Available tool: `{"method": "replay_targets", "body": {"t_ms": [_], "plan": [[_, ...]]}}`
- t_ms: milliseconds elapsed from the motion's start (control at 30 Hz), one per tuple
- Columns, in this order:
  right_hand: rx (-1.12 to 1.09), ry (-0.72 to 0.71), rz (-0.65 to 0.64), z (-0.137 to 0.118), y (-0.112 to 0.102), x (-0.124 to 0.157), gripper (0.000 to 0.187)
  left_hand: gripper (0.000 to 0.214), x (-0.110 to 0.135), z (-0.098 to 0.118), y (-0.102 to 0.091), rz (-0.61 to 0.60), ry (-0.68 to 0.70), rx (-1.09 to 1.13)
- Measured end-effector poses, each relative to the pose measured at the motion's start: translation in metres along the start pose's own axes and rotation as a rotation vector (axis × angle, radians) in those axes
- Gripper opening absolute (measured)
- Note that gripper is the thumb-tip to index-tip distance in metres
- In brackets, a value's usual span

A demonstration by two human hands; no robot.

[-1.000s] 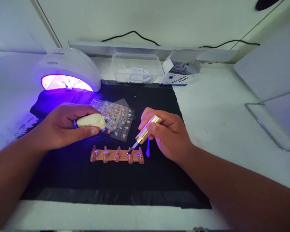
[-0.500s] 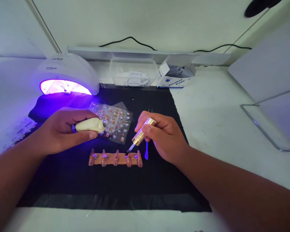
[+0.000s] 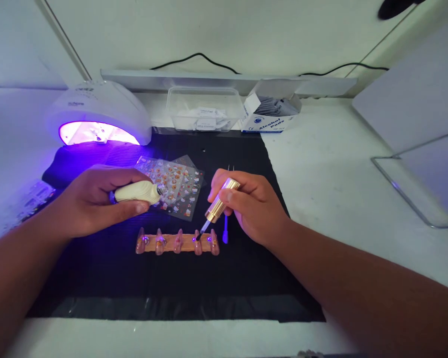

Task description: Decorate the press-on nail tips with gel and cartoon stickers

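My left hand (image 3: 97, 201) is wrapped round a cream ribbed nail polish bottle (image 3: 138, 193), tipped on its side with its uncapped neck pointing right. Between the thumb and fingers of my right hand (image 3: 252, 204) is a nail polish brush (image 3: 222, 200) with a gold cap, slanting down to the left. Its dark bristles are at the second false nail from the right (image 3: 197, 244); whether they touch it is hard to tell. Several pink, glossy false nails stand in a row across a tan strip (image 3: 186, 242) on the black mat (image 3: 171, 286).
A glowing nail lamp (image 3: 100, 107) stands at the back left. Sticker sheets (image 3: 184, 191) lie behind the strip, and a purple-tipped tool (image 3: 225, 233) is partly under my right hand. Behind are a clear plastic box (image 3: 205, 109) and an alcohol pads box (image 3: 271, 119).
The brush tip has shifted slightly right and down over the same false nail. My left hand keeps the bottle in nearly the same place. The whole view has moved a little.
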State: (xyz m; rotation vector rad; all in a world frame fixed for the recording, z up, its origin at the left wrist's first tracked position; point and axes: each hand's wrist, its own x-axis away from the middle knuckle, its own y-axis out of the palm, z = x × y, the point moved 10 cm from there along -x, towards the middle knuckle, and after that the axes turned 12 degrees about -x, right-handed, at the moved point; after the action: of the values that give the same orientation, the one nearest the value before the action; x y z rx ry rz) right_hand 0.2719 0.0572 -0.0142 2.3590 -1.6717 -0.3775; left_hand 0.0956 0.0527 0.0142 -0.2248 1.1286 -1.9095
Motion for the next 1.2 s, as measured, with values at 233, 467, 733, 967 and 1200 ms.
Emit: {"method": "replay_targets", "body": {"t_ms": [233, 467, 733, 967, 1200], "plan": [[0.076, -0.005, 0.036, 0.0, -0.006, -0.002, 0.013, 0.008, 0.0, 0.002, 0.002, -0.009, 0.012, -0.021], [0.052, -0.025, 0.007, -0.003, -0.003, -0.001, 0.013, 0.008, 0.002, 0.0, 0.001, -0.004, 0.001, -0.027], [0.026, -0.08, 0.055, -0.006, -0.011, 0.0, 0.013, 0.01, 0.003, 0.001, 0.001, 0.003, 0.016, -0.035], [-0.098, -0.236, 0.017, -0.019, -0.01, 0.005, 0.025, 0.006, -0.001, 0.016, 0.004, -0.035, 0.068, -0.005], [-0.144, -0.303, 0.02, -0.024, -0.005, 0.01, 0.022, 0.007, -0.001, 0.025, 0.009, -0.084, 0.111, -0.024]]}}
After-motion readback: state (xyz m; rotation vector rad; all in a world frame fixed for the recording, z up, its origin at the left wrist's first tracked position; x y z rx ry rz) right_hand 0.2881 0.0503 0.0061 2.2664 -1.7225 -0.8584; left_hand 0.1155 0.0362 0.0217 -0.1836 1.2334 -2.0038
